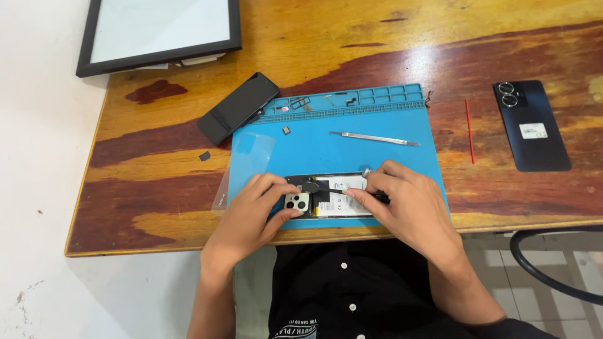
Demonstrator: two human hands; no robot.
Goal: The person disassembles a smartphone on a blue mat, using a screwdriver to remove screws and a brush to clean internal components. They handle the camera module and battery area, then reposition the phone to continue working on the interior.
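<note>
Opened phone [330,196], hands hide edges, tool [339,191] tip unclear

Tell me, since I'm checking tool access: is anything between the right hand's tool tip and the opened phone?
Nothing visible. The right hand holds a thin dark tool whose tip already rests on the opened phone, near its camera end. The left hand steadies that end from the side, not across the tool's path.
</note>
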